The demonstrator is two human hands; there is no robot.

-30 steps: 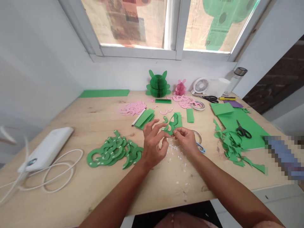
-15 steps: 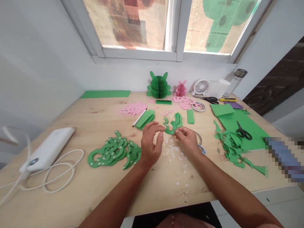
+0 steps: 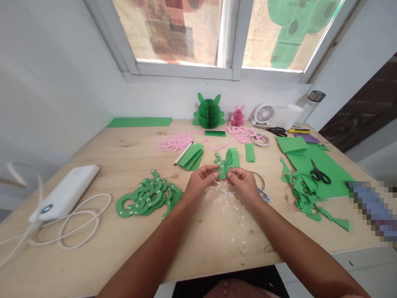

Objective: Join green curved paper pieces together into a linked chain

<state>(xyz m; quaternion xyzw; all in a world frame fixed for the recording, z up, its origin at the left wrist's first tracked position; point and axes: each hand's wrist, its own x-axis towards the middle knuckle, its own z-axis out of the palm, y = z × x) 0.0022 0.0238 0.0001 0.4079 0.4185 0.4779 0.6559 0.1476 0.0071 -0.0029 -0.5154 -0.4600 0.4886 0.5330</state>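
Green paper cutout [image 3: 228, 163] in L hand [image 3: 200, 184], R hand [image 3: 243, 186]; base hidden.

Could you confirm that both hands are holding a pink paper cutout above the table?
Not quite: the head view shows the cutout is green, not pink. The left hand and right hand do hold it above the table.

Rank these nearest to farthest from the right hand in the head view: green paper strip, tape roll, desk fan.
From the right hand:
1. Green paper strip, just ahead of the hand.
2. Tape roll, farther back and to the right.
3. Desk fan, at the table's back edge.
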